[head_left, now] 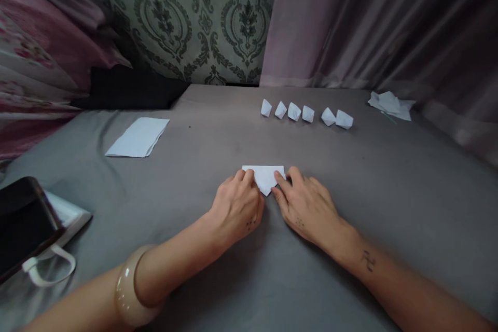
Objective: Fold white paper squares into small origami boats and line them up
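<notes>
A small white folded paper lies flat on the grey cloth, straight along its far edge and pointed toward me. My left hand is closed over its left side, with the fingers curled and the fingertips partly hidden. On the right side, my right hand pinches the paper's slanted edge between thumb and index finger. Both hands rest on the cloth, and the point of the paper shows between them.
Several folded white paper shapes stand in a row at the back. Loose crumpled paper lies back right. A stack of white sheets sits left. A dark phone with a white cable is near left. Black fabric lies behind.
</notes>
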Available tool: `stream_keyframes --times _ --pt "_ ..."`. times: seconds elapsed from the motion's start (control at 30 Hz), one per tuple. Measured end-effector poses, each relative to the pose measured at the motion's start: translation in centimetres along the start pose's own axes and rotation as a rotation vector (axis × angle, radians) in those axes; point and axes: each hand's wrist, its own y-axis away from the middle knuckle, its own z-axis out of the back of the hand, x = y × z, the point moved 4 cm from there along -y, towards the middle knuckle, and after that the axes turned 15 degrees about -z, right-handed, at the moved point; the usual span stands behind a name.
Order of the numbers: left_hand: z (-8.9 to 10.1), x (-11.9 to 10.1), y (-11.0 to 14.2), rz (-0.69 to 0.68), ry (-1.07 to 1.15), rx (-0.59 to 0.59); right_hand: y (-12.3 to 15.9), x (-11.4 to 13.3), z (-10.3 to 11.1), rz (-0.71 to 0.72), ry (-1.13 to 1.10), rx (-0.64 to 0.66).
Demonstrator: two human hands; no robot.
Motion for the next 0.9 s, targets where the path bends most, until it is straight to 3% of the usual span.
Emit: stream_keyframes --times 0.2,0.33,0.5,0.57,0.73,0.9 --pt "0.4 1.0 0.0 0.117 0.086 -0.031 -0.5 -0.8 -0.4 -0.019 -0.007 -0.095" --pt "-0.2 2.8 -0.4 0.174 0.174 -0.035 -1.5 -1.5 -0.9 -0.047 -0.106 -0.108" --pt "-2.3 6.1 -1.0 0.226 0.491 -0.206 -3.3 -3.0 -1.9 -0.121 -0.306 -0.087" --pt "-2.9 7.0 -1.1 0.271 0.559 -0.256 -3.9 -3.3 -2.3 -0.089 -0.424 -0.074" --pt "-3.1 7.4 -1.7 0.283 0.662 -0.205 -4.5 -3.4 -3.2 0.056 -0.577 0.004" --pt "-2.5 7.2 -1.7 0.253 0.804 -0.239 -4.8 -3.4 -3.3 0.060 -0.662 0.078"
